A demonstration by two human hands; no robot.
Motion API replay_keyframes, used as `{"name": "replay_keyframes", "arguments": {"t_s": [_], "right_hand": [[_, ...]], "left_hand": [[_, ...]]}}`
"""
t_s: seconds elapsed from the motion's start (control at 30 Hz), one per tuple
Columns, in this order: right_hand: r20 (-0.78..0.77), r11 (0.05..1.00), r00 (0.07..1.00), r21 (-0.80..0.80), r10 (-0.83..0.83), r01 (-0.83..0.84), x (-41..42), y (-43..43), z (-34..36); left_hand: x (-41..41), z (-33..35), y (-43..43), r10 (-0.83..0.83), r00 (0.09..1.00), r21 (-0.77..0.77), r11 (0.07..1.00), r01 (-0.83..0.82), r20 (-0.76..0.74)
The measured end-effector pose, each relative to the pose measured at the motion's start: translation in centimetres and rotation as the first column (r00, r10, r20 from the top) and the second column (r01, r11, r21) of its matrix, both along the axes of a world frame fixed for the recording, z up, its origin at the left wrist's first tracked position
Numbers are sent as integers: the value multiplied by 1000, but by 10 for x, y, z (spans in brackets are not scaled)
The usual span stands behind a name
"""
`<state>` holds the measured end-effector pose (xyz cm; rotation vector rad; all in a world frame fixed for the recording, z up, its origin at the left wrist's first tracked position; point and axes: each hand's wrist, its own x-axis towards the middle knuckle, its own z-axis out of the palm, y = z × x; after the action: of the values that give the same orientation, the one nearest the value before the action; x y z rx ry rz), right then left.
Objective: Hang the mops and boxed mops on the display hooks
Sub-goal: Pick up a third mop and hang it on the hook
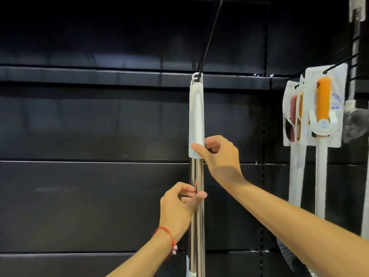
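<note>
Mop handle (196, 116) hangs on hook (207, 37); right hand (218, 154) pinches its white grip, left hand (179, 204) pinches chrome pole. Packaged brushes (319, 104) well apart at wall's right edge.

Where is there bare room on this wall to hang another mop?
The black panel left of the hanging mop is bare. A narrower gap lies between the mop and the carded packs at right. That right edge is crowded with overlapping packs.

The left wrist (169, 226) wears a red string bracelet (166, 230).
</note>
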<state>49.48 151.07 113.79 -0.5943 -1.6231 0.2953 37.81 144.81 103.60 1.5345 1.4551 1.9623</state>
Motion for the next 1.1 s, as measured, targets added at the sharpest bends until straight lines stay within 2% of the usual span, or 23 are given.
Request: {"name": "replay_keyframes", "arguments": {"t_s": [0.17, 0.27, 0.37, 0.43, 0.63, 0.8, 1.0, 1.1], "right_hand": [[3, 992, 996, -86, -88, 88, -2, 11, -5], [43, 988, 990, -71, -134, 137, -2, 5, -12], [174, 975, 962, -45, -209, 219, -2, -10, -27], [291, 947, 909, -29, -299, 321, 4, -26, -40], [521, 901, 738, 191, -429, 389, 39, -96, -90], [635, 910, 655, 234, -409, 342, 48, -153, -138], [685, 941, 646, 206, -336, 270, 55, -214, -196], [712, 960, 646, 174, -276, 219, 55, -247, -222]], "left_hand": [[-6, -4, 7, -11, 998, -5, 1000, 10, -64], [-6, -3, 2, 13, 991, -18, 1000, -16, -135], [-9, -3, -6, 61, 972, -42, 996, -73, -228], [-14, -5, -16, 123, 936, -42, 989, -145, -328], [-22, -19, -81, 259, 748, -12, 942, -336, -611], [-20, -43, -146, 304, 525, 69, 905, -419, -795], [-21, -92, -216, 247, 308, 54, 851, -522, -919], [-20, -118, -259, 193, 238, 27, 826, -563, -952]]}}
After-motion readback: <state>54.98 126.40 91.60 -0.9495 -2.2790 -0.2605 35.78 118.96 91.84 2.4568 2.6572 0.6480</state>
